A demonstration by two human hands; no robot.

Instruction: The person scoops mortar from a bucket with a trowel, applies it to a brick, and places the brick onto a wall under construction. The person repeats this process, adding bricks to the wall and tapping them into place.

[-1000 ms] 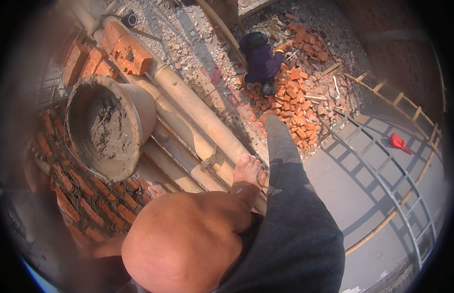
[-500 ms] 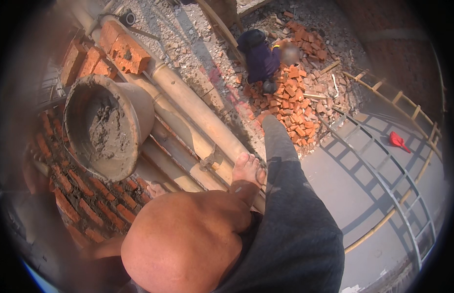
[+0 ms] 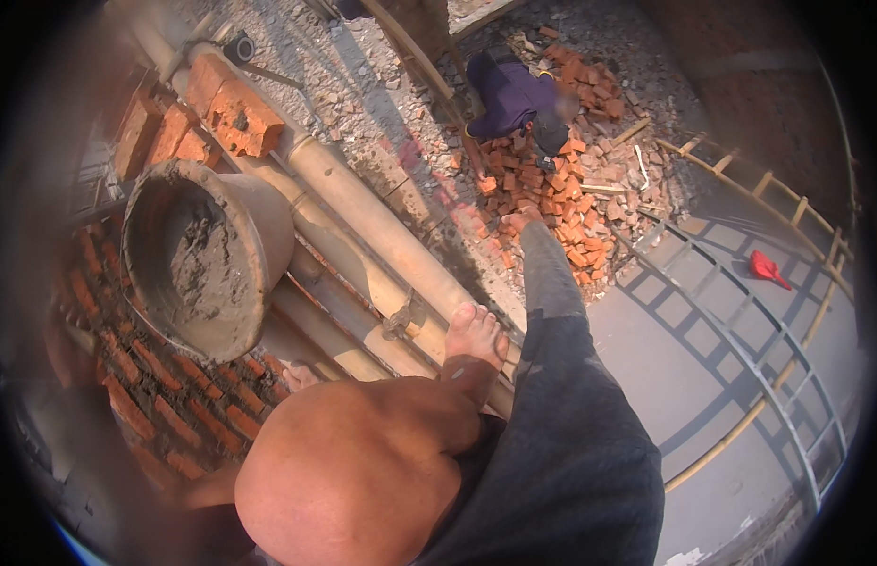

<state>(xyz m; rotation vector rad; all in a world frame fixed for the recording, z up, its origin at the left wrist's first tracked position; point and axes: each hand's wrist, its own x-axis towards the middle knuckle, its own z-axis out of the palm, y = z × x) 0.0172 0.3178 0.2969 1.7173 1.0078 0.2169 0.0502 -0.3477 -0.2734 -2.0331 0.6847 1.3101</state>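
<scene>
My right arm in a dark grey sleeve reaches out and down. Small at its end, my right hand (image 3: 521, 219) has its fingers apart, with no held thing visible. Beyond it in the same line of sight lies a heap of red bricks (image 3: 561, 203) on the ground below. At the lower left a forearm shows, but my left hand is lost in the dark blur. A mortar-crusted bucket (image 3: 278, 226), partly filled with grey wet mortar (image 3: 212, 255), stands tilted on the left. My bare knee fills the lower middle, and my bare foot rests on bamboo poles (image 3: 363, 212).
Several bricks (image 3: 245, 123) sit on the poles behind the bucket. Brickwork with mortar joints (image 3: 179, 406) lies at left. Below, a person in purple (image 3: 514, 94) bends over the heap, a hand at a brick. A metal ladder (image 3: 735, 340) and red bag (image 3: 767, 270) are at right.
The person below has shifted and turned, and an arm now reaches to a brick at the heap's left edge. My right hand has moved slightly to the right.
</scene>
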